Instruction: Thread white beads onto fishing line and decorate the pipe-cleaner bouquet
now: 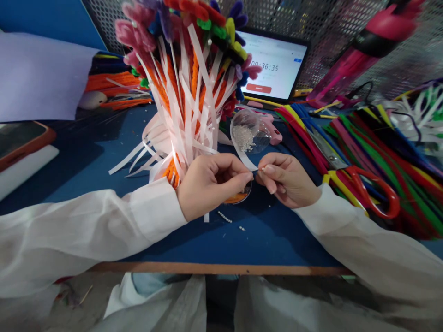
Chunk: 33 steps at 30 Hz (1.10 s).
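left fingers (pixel 233 185) and right fingers (pixel 275 173) in closed pinches over blue tabletop (pixel 194 244), perforated panel (pixel 290 19) behind

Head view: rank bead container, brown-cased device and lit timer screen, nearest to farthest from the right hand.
1. Bead container: just beyond the right hand.
2. Lit timer screen: farther back.
3. Brown-cased device: far left side.
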Tool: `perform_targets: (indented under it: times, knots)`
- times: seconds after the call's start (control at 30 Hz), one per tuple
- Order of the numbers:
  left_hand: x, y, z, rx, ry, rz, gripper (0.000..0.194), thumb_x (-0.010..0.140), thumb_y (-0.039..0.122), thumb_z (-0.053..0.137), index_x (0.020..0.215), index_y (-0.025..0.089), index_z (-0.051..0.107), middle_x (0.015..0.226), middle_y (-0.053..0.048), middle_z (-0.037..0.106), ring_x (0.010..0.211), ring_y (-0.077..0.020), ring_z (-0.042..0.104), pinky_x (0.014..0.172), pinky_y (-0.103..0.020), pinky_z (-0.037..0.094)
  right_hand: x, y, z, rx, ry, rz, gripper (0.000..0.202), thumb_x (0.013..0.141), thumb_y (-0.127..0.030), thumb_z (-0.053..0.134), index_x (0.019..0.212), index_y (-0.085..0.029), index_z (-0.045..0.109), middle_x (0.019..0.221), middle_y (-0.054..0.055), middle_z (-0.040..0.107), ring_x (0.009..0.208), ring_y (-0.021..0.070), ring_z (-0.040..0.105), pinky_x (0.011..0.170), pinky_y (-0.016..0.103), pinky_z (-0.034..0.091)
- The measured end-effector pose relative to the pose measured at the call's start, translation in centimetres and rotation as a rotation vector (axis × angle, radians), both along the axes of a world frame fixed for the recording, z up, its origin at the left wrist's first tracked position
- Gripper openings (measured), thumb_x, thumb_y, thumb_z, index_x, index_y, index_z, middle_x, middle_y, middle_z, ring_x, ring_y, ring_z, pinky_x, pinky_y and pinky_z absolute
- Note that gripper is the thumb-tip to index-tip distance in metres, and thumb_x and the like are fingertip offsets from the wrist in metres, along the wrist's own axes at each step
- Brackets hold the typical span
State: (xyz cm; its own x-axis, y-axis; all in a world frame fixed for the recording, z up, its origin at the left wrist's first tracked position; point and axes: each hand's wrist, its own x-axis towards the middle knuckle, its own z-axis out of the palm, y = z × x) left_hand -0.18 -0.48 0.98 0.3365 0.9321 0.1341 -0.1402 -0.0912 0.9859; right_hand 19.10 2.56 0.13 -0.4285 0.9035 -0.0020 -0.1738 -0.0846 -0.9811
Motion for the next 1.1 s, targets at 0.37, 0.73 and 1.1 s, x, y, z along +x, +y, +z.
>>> perform_targets:
  times: [0.37, 0.73, 1.1]
  knots:
    - [0.08, 0.17, -0.07, 0.014, 0.028, 0.0, 0.017, 0.075, 0.024, 0.078, 0.073, 0.011, 0.068, 0.062, -0.001, 0.063, 0.053, -0.0066, 0.053, 0.048, -0.018, 0.043, -0.02, -0.07, 0.02, 0.009, -0.035, 0.011, 0.027, 0.072, -0.043, 0.083, 0.072, -0.019, 0.07, 0.038, -0.006, 0.054, 0.03, 0.0024, 0.031, 0.036, 0.02, 0.015]
    - [-0.01, 0.26, -0.05, 0.005, 0.006, -0.04, 0.017, 0.076, 0.025, 0.08, 0.074, 0.011, 0.07, 0.061, -0.001, 0.067, 0.053, -0.0056, 0.056, 0.049, -0.015, 0.045, -0.05, -0.19, 0.22, 0.027, -0.038, 0.008, 0.023, 0.072, -0.04, 0.082, 0.072, -0.019, 0.072, 0.038, -0.005, 0.055, 0.029, 0.0022, 0.033, 0.032, 0.017, 0.015]
    - [-0.08, 0.21, -0.46, 0.01, 0.021, -0.028, 0.025, 0.078, 0.036, 0.079, 0.078, 0.011, 0.075, 0.065, -0.003, 0.07, 0.054, -0.007, 0.06, 0.052, -0.016, 0.05, -0.02, -0.15, -0.12, 0.104, -0.024, -0.013, 0.017, 0.073, -0.036, 0.083, 0.071, -0.021, 0.076, 0.039, -0.006, 0.056, 0.031, 0.0038, 0.042, 0.031, 0.016, 0.021]
